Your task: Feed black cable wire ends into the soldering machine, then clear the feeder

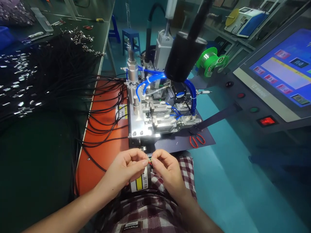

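Observation:
My left hand [131,165] and my right hand [167,168] meet in front of my lap, just before the near edge of the machine [157,116]. Thumb and forefinger of each are pinched on thin coloured wires [150,160], which run between the fingertips. Green and red show on the wires; their far ends are hidden by the fingers. Under my hands lies a dark cylinder with a white and yellow label [139,183]. A small metal connector [143,148] shows just beyond my left fingertips.
Black cables [107,141] cross the orange surface [102,174] on the left from a large cable pile [48,71]. Red-handled scissors [197,141] lie right of the machine. A touchscreen panel [279,74] stands at the right, near a green spool [210,61].

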Tool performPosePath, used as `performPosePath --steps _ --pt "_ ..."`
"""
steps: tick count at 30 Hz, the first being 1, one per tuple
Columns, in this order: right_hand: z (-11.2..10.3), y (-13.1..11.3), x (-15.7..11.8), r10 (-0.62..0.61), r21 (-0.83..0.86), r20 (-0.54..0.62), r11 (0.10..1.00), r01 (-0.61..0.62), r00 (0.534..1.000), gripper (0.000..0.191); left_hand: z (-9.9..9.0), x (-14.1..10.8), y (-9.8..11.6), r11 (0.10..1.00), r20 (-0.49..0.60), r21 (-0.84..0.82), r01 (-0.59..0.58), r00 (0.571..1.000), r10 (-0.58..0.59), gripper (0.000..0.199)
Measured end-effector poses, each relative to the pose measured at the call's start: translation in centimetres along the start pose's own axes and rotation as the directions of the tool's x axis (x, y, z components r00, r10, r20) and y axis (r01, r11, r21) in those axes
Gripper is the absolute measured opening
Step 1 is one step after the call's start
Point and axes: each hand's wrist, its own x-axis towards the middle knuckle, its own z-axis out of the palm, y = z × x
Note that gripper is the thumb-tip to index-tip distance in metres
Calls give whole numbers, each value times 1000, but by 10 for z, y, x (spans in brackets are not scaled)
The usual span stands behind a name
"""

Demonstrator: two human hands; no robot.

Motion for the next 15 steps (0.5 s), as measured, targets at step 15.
performPosePath --steps 15 --pt "-23 -11 17 92 -85 305 994 -69 948 19 4 -1 0 1000 -9 16 10 1000 -10 19"
